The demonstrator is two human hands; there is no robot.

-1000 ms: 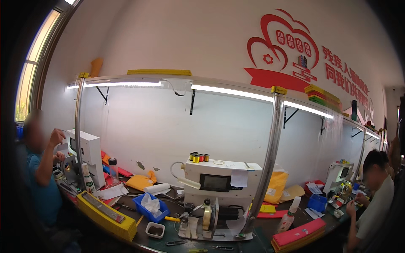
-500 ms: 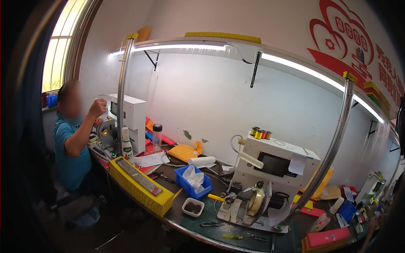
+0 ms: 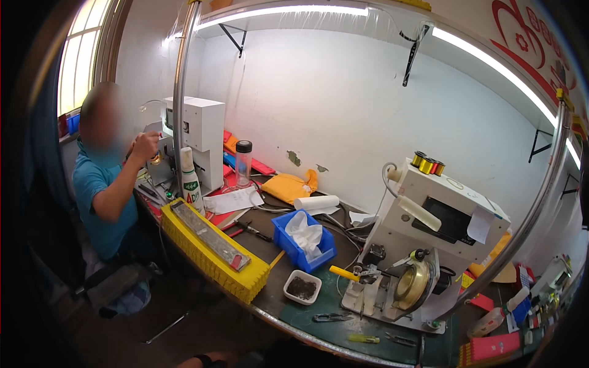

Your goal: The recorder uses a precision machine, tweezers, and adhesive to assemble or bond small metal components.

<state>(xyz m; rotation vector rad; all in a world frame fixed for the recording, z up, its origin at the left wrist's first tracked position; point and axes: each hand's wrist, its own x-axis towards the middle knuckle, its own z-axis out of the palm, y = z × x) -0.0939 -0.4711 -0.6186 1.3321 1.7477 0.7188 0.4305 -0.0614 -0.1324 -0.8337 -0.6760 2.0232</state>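
Note:
At the lower edge, a bit of my left arm (image 3: 224, 357) with a dark band shows. Its fingers are out of the picture, so whether the hand is open or closed is hidden. My right hand is not in view. On the bench ahead stands a white machine (image 3: 392, 242) with a dark screen and a clear reel (image 3: 412, 286) on its front. Before it lie pliers (image 3: 332, 318), a yellow-green cutter (image 3: 363, 338) and another small dark tool (image 3: 400, 339). To its left are a small white tray (image 3: 302, 287) with dark bits and a blue bin (image 3: 319, 260) holding white tissue.
A yellow foam-like block (image 3: 215, 254) lies along the bench edge at left. Behind it are a white bottle (image 3: 190, 184), a clear tumbler (image 3: 243, 164) and an orange bag (image 3: 290, 186). A metal post (image 3: 521, 224) rises at right. A co-worker in blue (image 3: 107, 196) sits at far left.
The view has tilted down and shifted left, so the bench sits higher and farther right. My arm has come in at the lower edge. The co-worker's raised hand has lowered toward their machine.

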